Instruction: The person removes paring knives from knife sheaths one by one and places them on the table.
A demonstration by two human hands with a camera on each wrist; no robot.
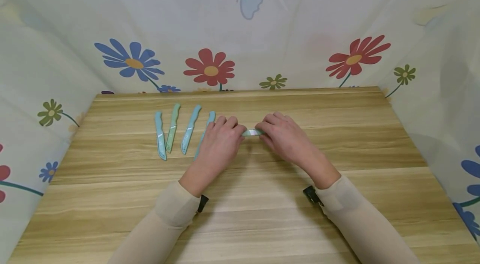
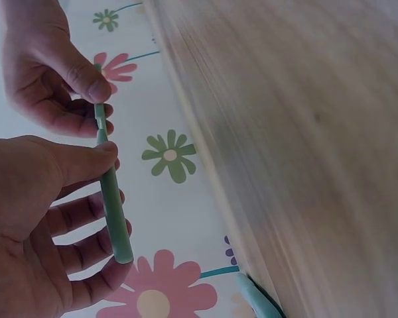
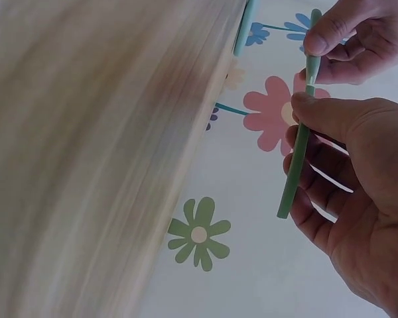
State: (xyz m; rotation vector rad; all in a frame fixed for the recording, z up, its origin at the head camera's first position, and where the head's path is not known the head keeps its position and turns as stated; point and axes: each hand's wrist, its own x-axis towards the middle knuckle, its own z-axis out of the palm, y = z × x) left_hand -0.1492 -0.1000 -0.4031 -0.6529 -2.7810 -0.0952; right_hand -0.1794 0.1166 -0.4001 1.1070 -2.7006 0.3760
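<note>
In the head view, your left hand [image 1: 223, 135] and right hand [image 1: 283, 135] grip a green knife [image 1: 252, 132] above the wooden table [image 1: 112, 189], right of four more knives [image 1: 191, 129]. Left wrist view: your left hand holds its rounded handle [image 2: 115, 212]. Right wrist view: your right hand pinches its sheath [image 3: 293, 179].

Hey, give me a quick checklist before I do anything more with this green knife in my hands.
1. Left hand gripping the handle: ok.
2. Right hand gripping the flat sheath: ok.
3. Blade fully covered: cannot tell; the bright strip between the hands may be metal or glare.
4. Leftmost blue knife on the table, apart from both hands: ok.
5. Rightmost blue knife fully visible: not ok, left hand hides part.
</note>
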